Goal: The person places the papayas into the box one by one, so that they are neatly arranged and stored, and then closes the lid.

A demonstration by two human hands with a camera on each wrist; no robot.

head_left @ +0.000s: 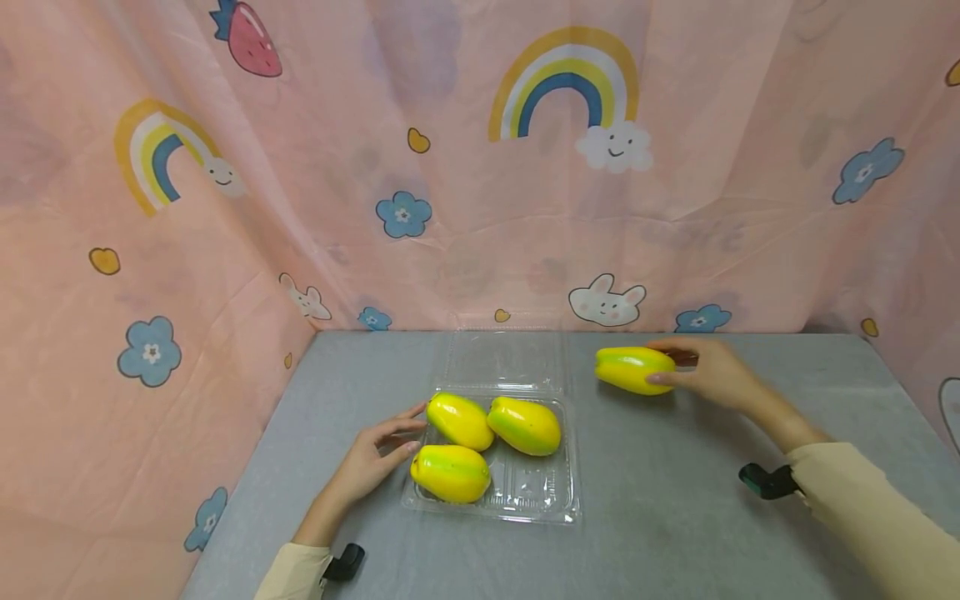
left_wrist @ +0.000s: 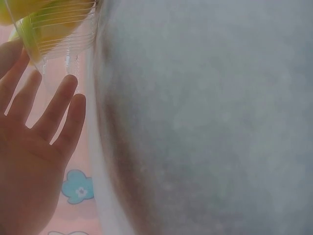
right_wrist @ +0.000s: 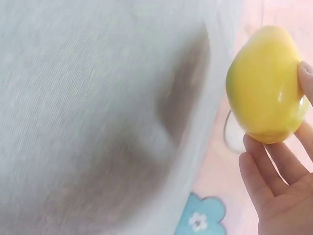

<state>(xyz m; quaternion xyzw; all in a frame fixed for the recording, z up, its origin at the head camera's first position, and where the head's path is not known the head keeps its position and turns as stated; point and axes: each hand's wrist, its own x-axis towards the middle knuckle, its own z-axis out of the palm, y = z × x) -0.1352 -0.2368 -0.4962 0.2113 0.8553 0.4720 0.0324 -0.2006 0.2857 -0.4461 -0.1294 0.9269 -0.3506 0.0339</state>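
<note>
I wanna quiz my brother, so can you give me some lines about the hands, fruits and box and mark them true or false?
1. The right hand holds a yellow fruit. True.
2. The left hand is beside the clear box. True.
3. Five fruits lie in the clear box. False: three fruits do.
4. The lid is closed. False: the lid is open.
5. The cloth behind is plain black. False: the cloth is pink with pictures.

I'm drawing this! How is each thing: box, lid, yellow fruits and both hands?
Clear box: open, with room at the front right
Lid: open, behind the box
Three yellow fruits: lying in the box
Fourth yellow fruit: held, outside the box
Left hand: fingers spread, beside the box
Right hand: gripping the fourth fruit
</note>
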